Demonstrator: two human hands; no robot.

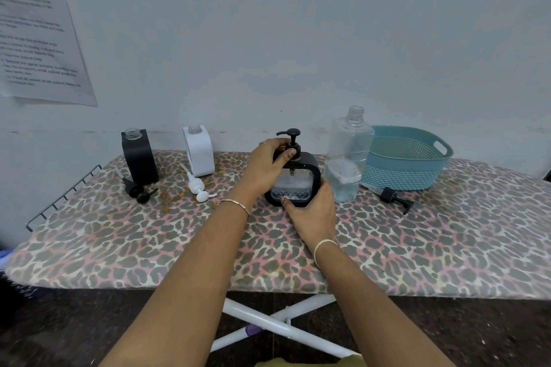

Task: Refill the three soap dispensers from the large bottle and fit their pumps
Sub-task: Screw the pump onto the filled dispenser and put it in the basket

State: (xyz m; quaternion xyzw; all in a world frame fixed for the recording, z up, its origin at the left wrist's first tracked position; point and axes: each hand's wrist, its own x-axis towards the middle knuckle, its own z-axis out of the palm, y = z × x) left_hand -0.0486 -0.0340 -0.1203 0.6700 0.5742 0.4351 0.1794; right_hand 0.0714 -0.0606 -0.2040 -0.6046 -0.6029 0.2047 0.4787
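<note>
A black-framed clear dispenser (298, 185) stands at the board's middle with a black pump (290, 137) seated in its neck. My left hand (265, 168) grips the pump collar from the left. My right hand (313, 211) holds the dispenser's lower right corner. The large clear bottle (347, 158) stands uncapped just to the right, holding a little liquid. At the back left stand a black dispenser (140, 156) and a white dispenser (198, 150), both with open necks. A black pump (138, 191) and a white pump (198, 186) lie in front of them.
A teal plastic basket (408, 158) sits at the back right by the wall. Another black pump (395, 198) lies in front of it. The leopard-print ironing board (149, 241) has a wire rack (59, 199) at its left end. A printed sheet (38, 33) hangs on the wall.
</note>
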